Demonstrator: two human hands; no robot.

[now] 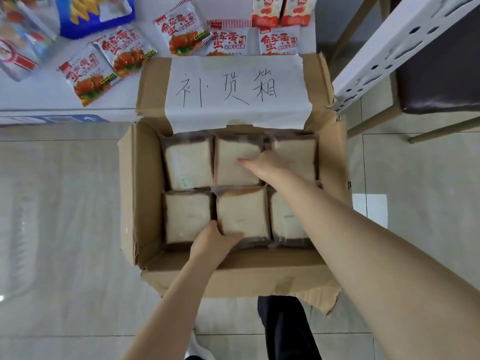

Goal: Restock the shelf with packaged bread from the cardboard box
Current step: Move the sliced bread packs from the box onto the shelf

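1. Forearms nearest cam, both reaching into cardboard box.
2. L hand grips near edge of front-mid bread pack. Packs sit tight, so film may snag neighbours.
3. R hand: thumb on back-mid pack, fingers hidden, grip unclear. Could slip or squash the bread.

Pale grey, glossy floor tiles are spreading out on both sides of the left hand and the right hand, with thin grout lines crossing them. Beyond the right hand and well off to its right, a chair with a dark padded seat and wooden legs is standing on the tiles. A bright patch of reflected light is shining on the floor to the right of the right hand.
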